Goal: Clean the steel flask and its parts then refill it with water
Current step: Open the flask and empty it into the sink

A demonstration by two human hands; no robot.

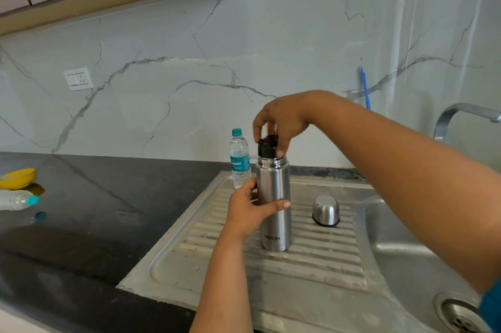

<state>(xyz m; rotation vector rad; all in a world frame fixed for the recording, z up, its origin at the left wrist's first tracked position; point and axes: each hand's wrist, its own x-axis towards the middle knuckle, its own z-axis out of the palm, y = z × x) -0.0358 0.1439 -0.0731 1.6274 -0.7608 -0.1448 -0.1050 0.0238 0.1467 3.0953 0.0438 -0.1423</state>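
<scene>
A steel flask (274,197) marked MILTON stands upright on the ribbed drainboard (311,265) of the sink. My left hand (248,210) grips its body around the middle. My right hand (279,121) comes down from above, its fingers curled round the black stopper (267,148) in the flask's neck. The stopper sits slightly tilted in the mouth. The flask's steel cup lid (326,210) lies upside down on the drainboard, just right of the flask.
A small plastic water bottle (239,159) with a teal cap stands behind the flask. The sink basin (406,248) with its drain (461,319) is at right, under a tap (461,115). A yellow bowl (17,178) and a lying bottle (17,199) rest on the dark counter at left.
</scene>
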